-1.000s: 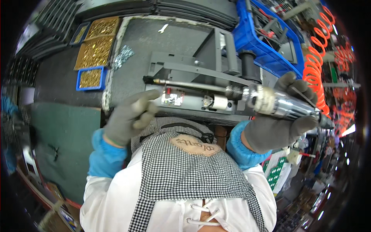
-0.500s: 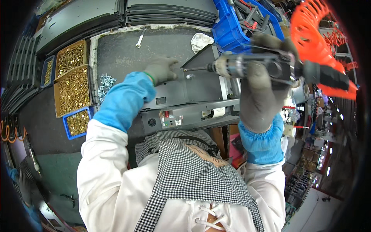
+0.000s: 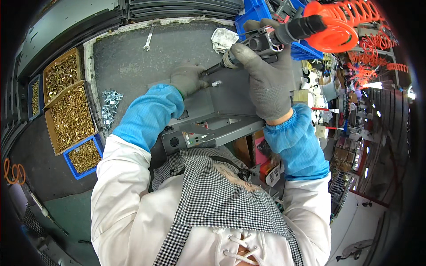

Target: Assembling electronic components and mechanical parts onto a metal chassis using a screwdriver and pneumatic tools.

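My right hand, in a grey glove, is wrapped round a black and silver air screwdriver, held tilted with its bit toward the left. A grey sheet-metal housing lies in front of me, and a small white fitting sits on its panel. At the far left part of the housing is my gloved left hand, its fingers curled together right by the bit's tip. Whatever those fingers pinch is too small or hidden to make out. A small panel with coloured parts shows on the housing's near side.
Boxes of brass-coloured screws and a blue tray of smaller ones stand left, beside a pile of silver fasteners. A wrench and white cloth lie farther back. An orange coiled hose hangs right, near a blue crate.
The screwdriver has swung to a steeper tilt and moved left, its bit coming to my left fingers. My left fingers have curled in. The housing has shifted and its near edge has turned.
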Tool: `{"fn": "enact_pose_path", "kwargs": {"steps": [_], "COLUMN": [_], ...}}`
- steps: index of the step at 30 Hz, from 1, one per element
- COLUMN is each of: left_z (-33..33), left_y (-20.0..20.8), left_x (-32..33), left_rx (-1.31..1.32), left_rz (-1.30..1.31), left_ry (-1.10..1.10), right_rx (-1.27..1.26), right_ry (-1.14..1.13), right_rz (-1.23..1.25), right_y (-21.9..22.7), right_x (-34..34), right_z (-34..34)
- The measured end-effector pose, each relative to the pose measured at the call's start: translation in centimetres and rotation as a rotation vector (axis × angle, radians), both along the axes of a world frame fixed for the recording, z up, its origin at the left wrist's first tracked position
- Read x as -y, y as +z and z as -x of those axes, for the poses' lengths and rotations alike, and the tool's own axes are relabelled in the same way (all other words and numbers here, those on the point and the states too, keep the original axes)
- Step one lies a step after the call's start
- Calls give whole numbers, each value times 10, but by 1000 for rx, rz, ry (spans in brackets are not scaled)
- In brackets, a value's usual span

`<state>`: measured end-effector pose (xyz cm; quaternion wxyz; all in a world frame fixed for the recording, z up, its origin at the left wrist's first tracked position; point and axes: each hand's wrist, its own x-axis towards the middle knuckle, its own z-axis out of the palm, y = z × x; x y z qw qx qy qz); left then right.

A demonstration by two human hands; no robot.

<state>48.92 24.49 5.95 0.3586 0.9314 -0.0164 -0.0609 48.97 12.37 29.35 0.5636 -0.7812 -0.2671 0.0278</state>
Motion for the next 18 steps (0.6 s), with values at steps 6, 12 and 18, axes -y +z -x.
{"fn": "enact_pose_path", "kwargs": {"steps": [6,12,18], "left_z": [0,-1,-7], "left_y": [1,6,-4], "left_x": [0,-1,-1], "left_rx": [44,-5,-20], "left_rz": [-78,-82,-89], "left_ry": [2,-7,-30], "right_rx": [-34,-45,-142], "right_ry": [17,27,33], "right_rz": [28,44,139], "right_y": [-18,-19,3], "right_x": [-6,-8,-1], "right_z": [-7,-5,16]}}
